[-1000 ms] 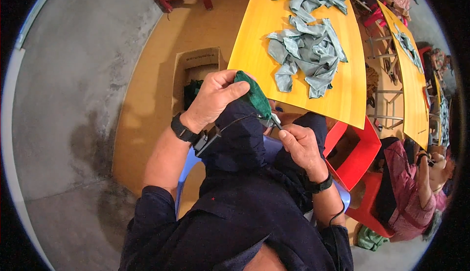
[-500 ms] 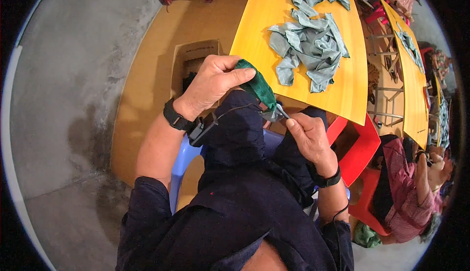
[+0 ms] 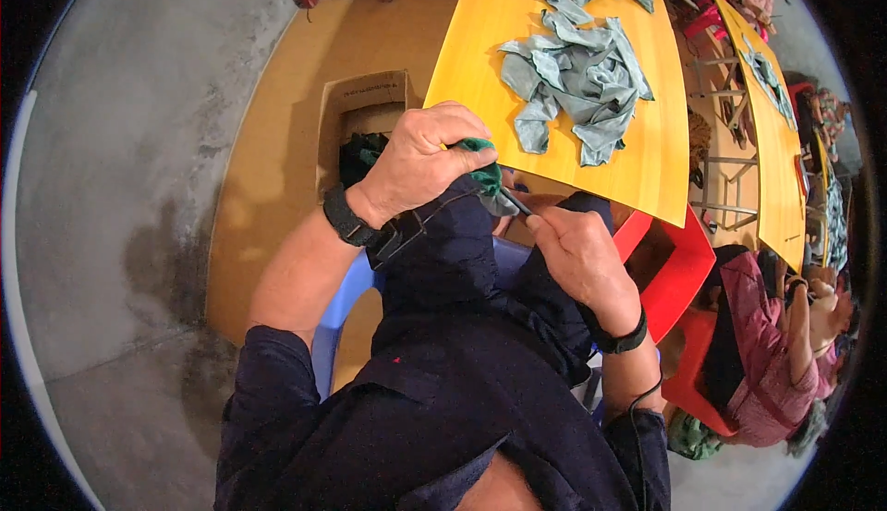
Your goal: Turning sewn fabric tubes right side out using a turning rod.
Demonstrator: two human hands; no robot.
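My left hand [image 3: 427,158] is closed on a dark green velvety cloth piece [image 3: 484,176], gripped between thumb and fingers above my lap. The cloth is bunched short, and a pale grey bit of fabric shows at its lower end. My right hand [image 3: 582,257] is closed round a thin dark rod-like tool [image 3: 516,201], whose far end meets the green cloth; its tip is hidden there. Just beyond my hands, crumpled grey-green cloth pieces [image 3: 577,77] lie on the yellow table [image 3: 647,174].
An open cardboard box [image 3: 365,93] with dark green cloth inside stands on the floor at left. A red stool [image 3: 679,271] is under the table's near right corner. Another person [image 3: 762,354] sits at right, near more yellow tables [image 3: 771,178].
The green cloth, stretched out as a long strip before, is now bunched up short in my left hand. My left hand has shifted slightly right, nearer the tool.
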